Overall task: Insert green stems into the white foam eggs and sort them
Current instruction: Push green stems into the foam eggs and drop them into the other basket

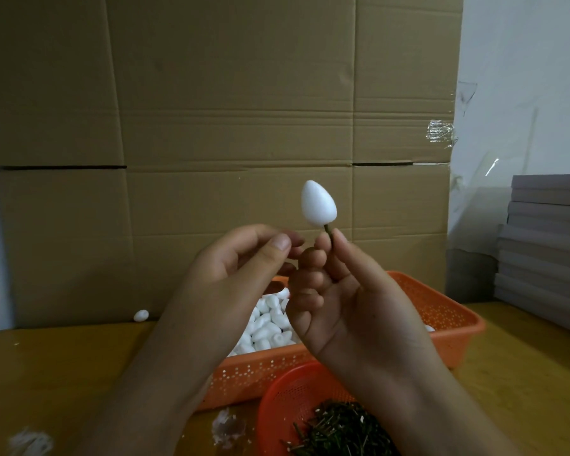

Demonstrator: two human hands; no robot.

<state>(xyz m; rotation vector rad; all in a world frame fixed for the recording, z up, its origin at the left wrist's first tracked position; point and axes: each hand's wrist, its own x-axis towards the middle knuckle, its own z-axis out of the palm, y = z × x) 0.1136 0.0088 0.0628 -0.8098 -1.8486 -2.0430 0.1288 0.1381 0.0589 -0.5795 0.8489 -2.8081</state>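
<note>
Foam egg (319, 203) sits on green stem (328, 234), held up in front of the cardboard wall (211, 93). Right hand (346, 301) pinches the stem between thumb and curled fingers. Left hand (241, 258) just beside it, fingers loosely curled, holding nothing. Below: orange tray (441, 311) of loose eggs (267, 324), round basket (287, 399) of stems (339, 429). One stray egg (141, 315) on the table (63, 373).
</note>
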